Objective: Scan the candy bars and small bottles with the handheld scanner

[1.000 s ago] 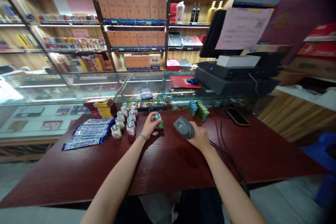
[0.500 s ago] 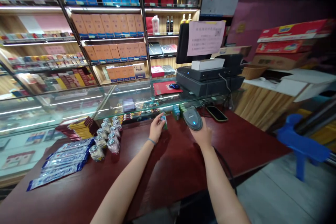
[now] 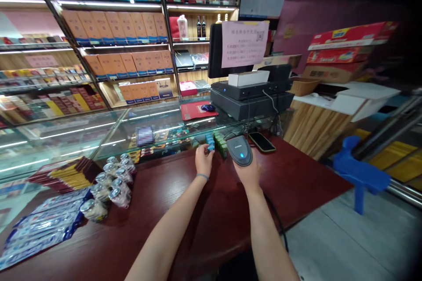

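My left hand (image 3: 203,161) is at the near end of a row of small blue packs (image 3: 209,139). Its thumb and fingers are pinched on the nearest small blue pack, which the fingertips partly cover. Just right of that row stands a row of small green packs (image 3: 220,144). My right hand (image 3: 249,176) is wrapped round a grey barcode scanner (image 3: 240,150) with a lit blue light. The scanner is held above the dark red counter (image 3: 171,202), its cable running down beside my right forearm.
Lidded jars (image 3: 119,196), blue-and-silver sachets (image 3: 46,217) and maroon-and-yellow packets (image 3: 70,173) lie on the left. A phone (image 3: 262,142) lies right of the scanner. Behind are a glass case (image 3: 108,129), a mouse (image 3: 208,107) and a monitor (image 3: 216,52). A blue stool (image 3: 361,171) stands right.
My left hand has carried the small pack away from me to the row of blue packs. My right hand still holds the scanner. The view has turned slightly right.
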Available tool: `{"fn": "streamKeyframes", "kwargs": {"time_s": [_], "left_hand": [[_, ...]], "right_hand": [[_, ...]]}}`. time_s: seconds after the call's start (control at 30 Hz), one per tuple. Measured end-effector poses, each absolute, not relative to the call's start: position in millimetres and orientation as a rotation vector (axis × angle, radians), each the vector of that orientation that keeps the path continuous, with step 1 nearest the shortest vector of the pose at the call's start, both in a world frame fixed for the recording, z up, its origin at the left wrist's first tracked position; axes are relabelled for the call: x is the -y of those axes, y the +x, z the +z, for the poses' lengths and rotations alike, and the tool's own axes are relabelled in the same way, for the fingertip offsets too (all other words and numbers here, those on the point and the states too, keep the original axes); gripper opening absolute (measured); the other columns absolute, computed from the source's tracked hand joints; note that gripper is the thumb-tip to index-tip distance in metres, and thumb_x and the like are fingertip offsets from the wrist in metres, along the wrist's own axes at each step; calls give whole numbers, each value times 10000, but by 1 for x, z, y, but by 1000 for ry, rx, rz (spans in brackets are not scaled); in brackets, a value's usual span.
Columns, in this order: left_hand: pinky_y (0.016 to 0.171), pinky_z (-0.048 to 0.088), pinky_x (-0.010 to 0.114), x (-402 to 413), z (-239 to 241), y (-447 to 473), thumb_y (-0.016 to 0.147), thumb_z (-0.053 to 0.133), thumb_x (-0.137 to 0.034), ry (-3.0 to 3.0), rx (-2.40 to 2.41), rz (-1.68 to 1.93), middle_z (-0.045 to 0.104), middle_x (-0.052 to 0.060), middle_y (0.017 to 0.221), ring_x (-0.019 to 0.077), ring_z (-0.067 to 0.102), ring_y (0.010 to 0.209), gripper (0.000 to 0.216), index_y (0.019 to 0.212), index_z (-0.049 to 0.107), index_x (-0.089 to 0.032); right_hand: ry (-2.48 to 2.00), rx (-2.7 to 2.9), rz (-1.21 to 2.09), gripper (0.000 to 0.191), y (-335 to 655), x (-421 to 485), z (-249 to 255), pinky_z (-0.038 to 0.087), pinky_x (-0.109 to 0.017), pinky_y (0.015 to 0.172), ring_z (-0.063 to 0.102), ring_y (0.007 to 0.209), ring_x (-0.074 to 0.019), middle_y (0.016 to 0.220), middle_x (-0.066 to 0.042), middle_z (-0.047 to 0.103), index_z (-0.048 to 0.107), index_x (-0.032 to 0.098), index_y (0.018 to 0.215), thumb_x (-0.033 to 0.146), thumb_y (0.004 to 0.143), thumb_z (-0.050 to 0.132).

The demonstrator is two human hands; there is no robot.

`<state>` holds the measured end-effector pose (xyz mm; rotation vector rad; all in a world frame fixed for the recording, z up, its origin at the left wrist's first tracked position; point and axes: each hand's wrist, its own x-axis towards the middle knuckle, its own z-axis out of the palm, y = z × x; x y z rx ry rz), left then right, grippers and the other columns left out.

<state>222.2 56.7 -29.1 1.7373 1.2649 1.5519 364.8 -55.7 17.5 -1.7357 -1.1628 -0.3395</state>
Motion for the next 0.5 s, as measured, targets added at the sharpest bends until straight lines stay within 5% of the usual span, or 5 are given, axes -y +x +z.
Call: {"fn": "streamKeyframes", "kwargs": {"time_s": [0.5], "left_hand": [[803,474,310,-67,-38,237,776,704,-172,1707,-1260,1559,577,39,925,162,570,860,257,970,536,-176]], "right_hand": [[-1735,1143,-294,435,361,59,23,471,-310,582,684,657,-260,776,-66,713,563,203,1064,470,732,648]]}}
